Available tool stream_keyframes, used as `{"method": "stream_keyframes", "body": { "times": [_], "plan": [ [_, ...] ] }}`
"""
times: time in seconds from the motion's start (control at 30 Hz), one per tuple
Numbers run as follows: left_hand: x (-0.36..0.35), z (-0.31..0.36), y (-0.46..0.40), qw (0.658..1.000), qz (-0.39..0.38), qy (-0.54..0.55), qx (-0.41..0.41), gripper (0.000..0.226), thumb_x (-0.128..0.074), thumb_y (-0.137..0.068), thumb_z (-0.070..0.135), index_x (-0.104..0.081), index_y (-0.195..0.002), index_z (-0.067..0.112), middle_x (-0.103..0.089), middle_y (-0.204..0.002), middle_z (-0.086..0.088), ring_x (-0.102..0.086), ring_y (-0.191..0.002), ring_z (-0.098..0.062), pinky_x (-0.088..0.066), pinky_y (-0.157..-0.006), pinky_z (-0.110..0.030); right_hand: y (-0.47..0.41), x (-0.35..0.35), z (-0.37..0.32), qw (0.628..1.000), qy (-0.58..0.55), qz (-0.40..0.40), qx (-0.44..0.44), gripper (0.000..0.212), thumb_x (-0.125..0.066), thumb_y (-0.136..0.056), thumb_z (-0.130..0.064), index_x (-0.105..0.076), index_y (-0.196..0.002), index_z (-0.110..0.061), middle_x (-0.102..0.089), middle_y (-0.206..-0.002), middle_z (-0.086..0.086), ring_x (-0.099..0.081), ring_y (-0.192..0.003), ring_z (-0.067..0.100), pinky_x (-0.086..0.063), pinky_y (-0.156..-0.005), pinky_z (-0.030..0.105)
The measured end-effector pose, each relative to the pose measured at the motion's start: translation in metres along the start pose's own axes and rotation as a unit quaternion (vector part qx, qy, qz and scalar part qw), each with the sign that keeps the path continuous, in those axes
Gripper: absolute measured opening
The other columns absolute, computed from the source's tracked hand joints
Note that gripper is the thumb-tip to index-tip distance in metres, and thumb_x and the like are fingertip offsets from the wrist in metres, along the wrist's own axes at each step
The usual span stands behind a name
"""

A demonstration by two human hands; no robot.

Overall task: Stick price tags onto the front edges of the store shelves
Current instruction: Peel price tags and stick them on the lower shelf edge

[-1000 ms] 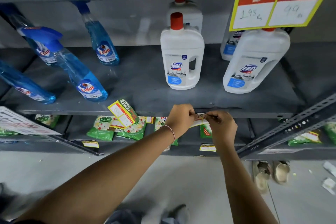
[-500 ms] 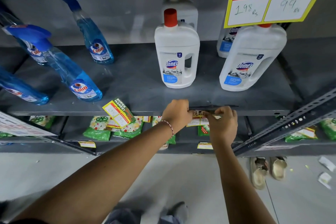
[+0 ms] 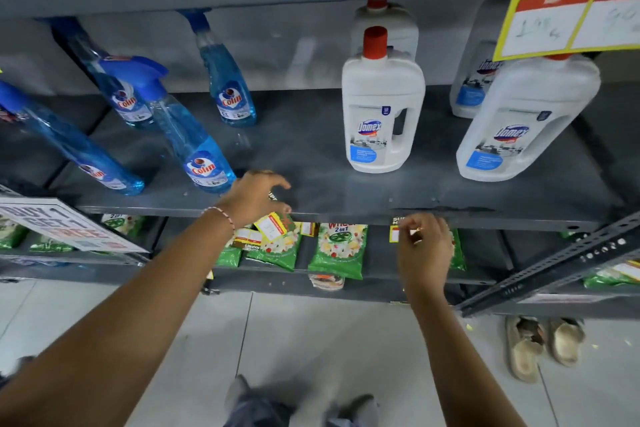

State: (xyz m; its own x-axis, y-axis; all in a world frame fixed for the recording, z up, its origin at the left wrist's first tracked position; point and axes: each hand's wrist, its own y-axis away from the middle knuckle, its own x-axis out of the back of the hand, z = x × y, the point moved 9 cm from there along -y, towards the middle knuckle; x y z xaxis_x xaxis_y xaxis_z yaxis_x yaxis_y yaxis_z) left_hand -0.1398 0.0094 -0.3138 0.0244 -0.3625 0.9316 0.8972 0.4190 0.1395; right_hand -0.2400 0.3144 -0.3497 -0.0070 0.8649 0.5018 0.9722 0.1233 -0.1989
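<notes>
Tag (image 3: pixel 396 229): a yellow price tag hangs against the front edge of the shelf (image 3: pixel 329 210), right of the edge's middle and just under its lip. Its long axis appears to run downward from the lip, though only its left strip shows; the rest is hidden behind the right hand (image 3: pixel 424 246).

Right hand: fingers pinched together at the tag's right margin, touching it. Whether the tag already adheres cannot be told.

Left hand (image 3: pixel 254 199): fingers spread, resting over the shelf lip toward the left, beside a blue spray bottle (image 3: pixel 204 163). A tilted tag (image 3: pixel 273 225) sits just below this hand; whether the fingers grip it or it merely hangs from the edge cannot be told. The hands are well apart.

Governing relation: the right-side tag lies directly at the right hand and far from the left, so the right hand is the nearer one for pressing it flat against the edge. Pressure should probably run along the tag's long axis, from the lip downward.
</notes>
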Motion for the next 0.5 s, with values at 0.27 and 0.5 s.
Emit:
{"method": "stream_keyframes", "body": {
  "times": [0.27, 0.5],
  "plan": [
    [-0.002, -0.043, 0.025, 0.992, -0.037, 0.119, -0.013, 0.015, -0.081, -0.076, 0.013, -0.079, -0.089, 0.006, -0.075, -0.072, 0.009, -0.061, -0.059, 0.013, -0.045, -0.060, -0.010, 0.051, -0.121, -0.073, 0.962, -0.011, -0.258, 0.085, 0.026, -0.070, -0.087, -0.022, -0.069, -0.113, -0.022, -0.070, -0.108, 0.002, -0.065, -0.086, 0.015, -0.052, -0.080, 0.029],
    [-0.005, -0.139, 0.079, 0.956, 0.057, 0.280, 0.064, 0.005, -0.077, -0.079, 0.011, -0.079, -0.082, 0.014, -0.072, -0.063, 0.021, -0.056, -0.058, 0.007, -0.042, -0.059, -0.009, 0.103, -0.196, -0.122, 0.949, 0.006, -0.306, 0.071, 0.017, -0.059, -0.094, -0.027, -0.073, -0.104, -0.023, -0.076, -0.095, 0.002, -0.069, -0.082, 0.019, -0.051, -0.073, 0.032]
  ]
}}
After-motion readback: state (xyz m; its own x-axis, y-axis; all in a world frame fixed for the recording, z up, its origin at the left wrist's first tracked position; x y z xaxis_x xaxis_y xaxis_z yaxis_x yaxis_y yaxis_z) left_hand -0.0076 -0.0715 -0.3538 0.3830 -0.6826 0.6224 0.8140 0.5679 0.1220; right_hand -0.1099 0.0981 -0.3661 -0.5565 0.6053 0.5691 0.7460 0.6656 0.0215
